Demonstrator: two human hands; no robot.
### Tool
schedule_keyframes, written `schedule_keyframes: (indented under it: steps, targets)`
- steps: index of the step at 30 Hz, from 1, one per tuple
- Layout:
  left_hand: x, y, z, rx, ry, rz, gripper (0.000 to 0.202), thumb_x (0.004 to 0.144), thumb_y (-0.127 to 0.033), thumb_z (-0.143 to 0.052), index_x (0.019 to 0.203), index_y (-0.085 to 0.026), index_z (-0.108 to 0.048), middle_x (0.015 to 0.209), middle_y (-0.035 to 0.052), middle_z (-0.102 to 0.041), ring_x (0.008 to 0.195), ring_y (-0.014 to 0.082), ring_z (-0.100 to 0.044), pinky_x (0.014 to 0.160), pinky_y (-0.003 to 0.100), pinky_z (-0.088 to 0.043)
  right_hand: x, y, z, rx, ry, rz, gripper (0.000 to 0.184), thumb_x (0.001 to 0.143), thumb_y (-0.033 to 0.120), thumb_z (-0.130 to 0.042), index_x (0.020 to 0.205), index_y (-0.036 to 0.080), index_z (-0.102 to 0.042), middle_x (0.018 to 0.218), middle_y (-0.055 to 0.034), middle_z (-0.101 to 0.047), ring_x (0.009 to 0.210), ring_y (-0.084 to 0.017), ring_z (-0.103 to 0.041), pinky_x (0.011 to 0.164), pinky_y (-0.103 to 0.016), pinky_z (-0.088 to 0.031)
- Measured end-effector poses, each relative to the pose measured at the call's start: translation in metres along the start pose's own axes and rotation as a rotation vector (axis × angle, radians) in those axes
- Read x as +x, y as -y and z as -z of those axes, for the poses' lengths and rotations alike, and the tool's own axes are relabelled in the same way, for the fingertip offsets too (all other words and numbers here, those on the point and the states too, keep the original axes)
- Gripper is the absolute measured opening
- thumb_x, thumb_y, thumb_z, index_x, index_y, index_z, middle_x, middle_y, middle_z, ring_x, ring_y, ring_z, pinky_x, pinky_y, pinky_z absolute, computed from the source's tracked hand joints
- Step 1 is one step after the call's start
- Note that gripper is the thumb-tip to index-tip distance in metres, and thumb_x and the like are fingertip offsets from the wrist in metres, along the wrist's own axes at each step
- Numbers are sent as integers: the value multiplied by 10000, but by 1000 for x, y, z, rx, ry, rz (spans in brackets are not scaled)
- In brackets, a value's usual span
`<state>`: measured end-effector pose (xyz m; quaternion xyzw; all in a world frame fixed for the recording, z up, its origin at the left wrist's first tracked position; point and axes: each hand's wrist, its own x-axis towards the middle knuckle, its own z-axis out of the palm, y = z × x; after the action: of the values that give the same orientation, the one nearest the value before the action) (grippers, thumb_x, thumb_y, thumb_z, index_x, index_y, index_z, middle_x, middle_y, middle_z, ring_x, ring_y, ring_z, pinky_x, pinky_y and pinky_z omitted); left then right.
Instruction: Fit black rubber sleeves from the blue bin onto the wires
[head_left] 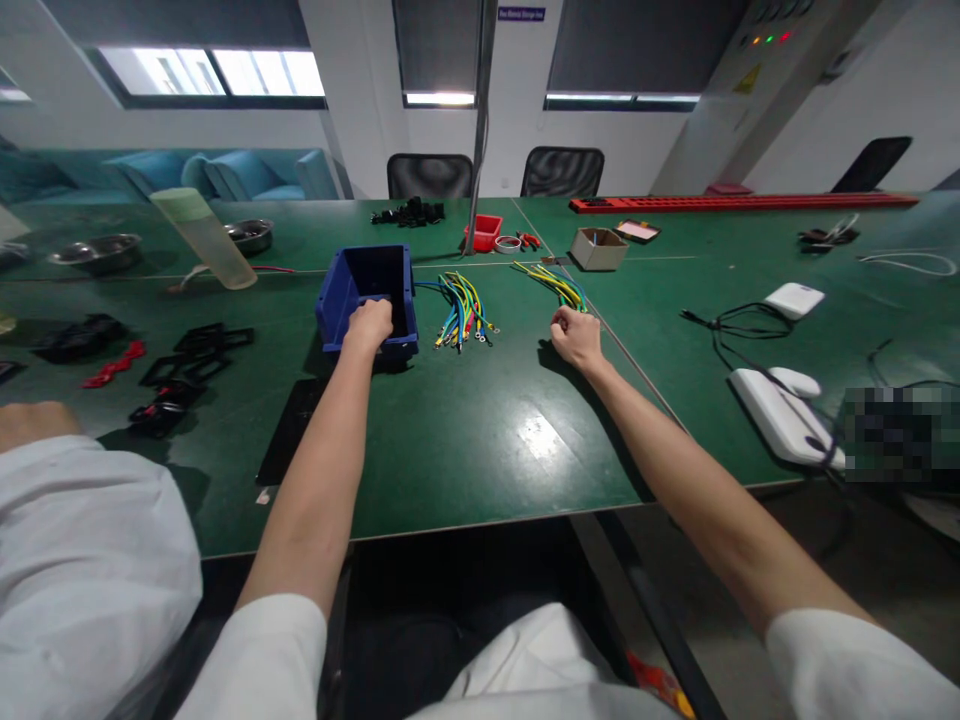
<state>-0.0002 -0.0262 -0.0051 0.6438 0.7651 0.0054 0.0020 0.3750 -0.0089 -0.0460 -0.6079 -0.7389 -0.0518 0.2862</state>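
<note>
My left hand (370,326) is at the near side of a blue plastic bin (328,312), fingers curled; the fingertips are hidden, so what they hold cannot be made out. To the bin's right lies a fanned bunch of yellow, green and blue wires (466,305) with ring terminals at the near ends. Farther right, my right hand (577,338) is closed at the near end of a second bundle of wires (559,283), mostly yellow-green with some blue. This bundle stretches away over the table, and its near tips are covered by my fingers.
A co-worker's white sleeve (90,560) is close on my left. Black frames (199,355), a dark flat panel (289,430) and a leaning bottle (206,240) are on the left. A small carton (598,250), red tray (487,232) and upright pole (480,130) are beyond; a white power strip (780,415) is right.
</note>
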Motion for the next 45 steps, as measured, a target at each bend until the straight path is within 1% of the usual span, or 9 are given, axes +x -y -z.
schedule_keyframes:
  steps: [8,11,15,19,24,31,34,39,45]
  targets:
    - [0,0,0,-16,5,-25,407,775,-119,-451,1154,-157,-594,1119,215,-616,1031,331,-610,809,398,-486,-6,27,-9,-36,100,225,155,734,240,-487,799,174,-612,743,-78,-657,705,-210,-578,649,-280,-339]
    - [-1,0,0,-23,12,-31,403,773,-132,-458,1151,-148,-598,1134,223,-611,1026,333,-610,809,402,-486,-8,41,-13,-40,101,264,148,739,243,-494,812,176,-604,770,-83,-664,723,-213,-584,650,-278,-335]
    - [-3,-1,2,-46,28,-31,420,769,-130,-460,1169,-139,-587,1167,236,-595,1038,344,-603,814,417,-484,-8,59,-16,-63,119,234,217,793,282,-461,913,177,-607,751,-83,-670,707,-222,-593,629,-278,-324]
    - [-4,0,2,-54,7,-28,424,780,-117,-437,1181,-141,-572,1178,231,-589,1059,337,-596,833,414,-480,-4,80,-18,-99,136,197,338,870,407,-404,1029,170,-585,758,-98,-677,714,-244,-608,622,-284,-320]
    - [-3,1,-1,-68,-10,-44,418,799,-118,-414,1187,-137,-567,1166,230,-592,1053,334,-603,843,420,-481,2,102,-24,-150,241,156,460,888,546,-375,1100,182,-558,846,-134,-687,797,-281,-628,656,-303,-356]
    - [0,2,-3,-74,-30,-59,397,808,-134,-424,1171,-167,-580,1126,214,-614,1022,326,-614,832,418,-477,6,106,-26,-201,364,81,446,955,460,-245,1118,191,-561,1000,-157,-671,912,-293,-632,722,-331,-396]
    - [1,3,-5,-74,-42,-71,361,818,-127,-427,1144,-148,-581,1107,206,-616,971,308,-619,801,406,-467,6,106,-27,-195,357,66,444,962,441,-225,1131,185,-547,1004,-155,-670,911,-297,-632,725,-338,-398]
    - [4,5,-7,-78,-51,-79,301,828,-105,-443,1107,-115,-554,1043,156,-621,863,211,-574,792,370,-451,6,105,-28,-165,330,47,423,969,401,-221,1143,164,-525,1007,-159,-668,897,-288,-630,724,-335,-388]
    - [6,6,-11,-163,-106,-63,227,788,-77,-475,984,-101,-587,913,141,-617,782,193,-516,779,374,-428,3,104,-29,-107,207,68,368,969,349,-240,1122,158,-516,983,-130,-674,838,-263,-624,687,-311,-354]
